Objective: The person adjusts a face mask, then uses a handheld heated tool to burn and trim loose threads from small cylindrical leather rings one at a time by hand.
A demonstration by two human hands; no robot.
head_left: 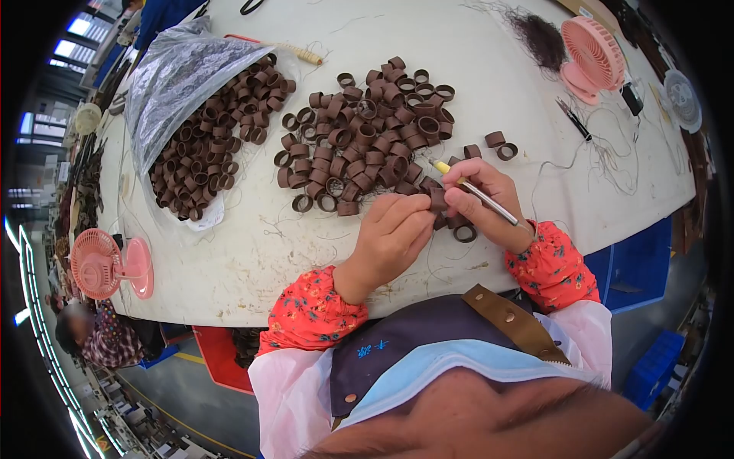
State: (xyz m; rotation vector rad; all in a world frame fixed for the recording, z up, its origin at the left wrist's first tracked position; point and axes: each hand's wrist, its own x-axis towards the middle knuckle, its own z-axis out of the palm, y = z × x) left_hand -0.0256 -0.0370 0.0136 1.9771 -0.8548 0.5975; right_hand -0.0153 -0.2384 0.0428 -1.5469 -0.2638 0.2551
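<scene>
My left hand (pixel 388 239) pinches a small brown ring (pixel 438 200) between thumb and fingertips, near the front of the table. Close beside it on the right, my right hand (pixel 497 200) grips a pen-shaped tool (pixel 489 202) with a silver shaft and a yellow part near its thin tip. That tip points up and left, over the edge of a large heap of brown rings (pixel 367 134). A loose brown ring (pixel 464 233) lies just below my hands. Whether the tool touches the held ring I cannot tell.
At left, a clear plastic bag (pixel 164 84) spills more brown rings. Pink fans stand at the left edge (pixel 95 264) and far right (pixel 592 57). Black-handled snips (pixel 573 118), a dark thread tangle (pixel 539 38) and thread scraps lie at right. Another person (pixel 111 336) sits at lower left.
</scene>
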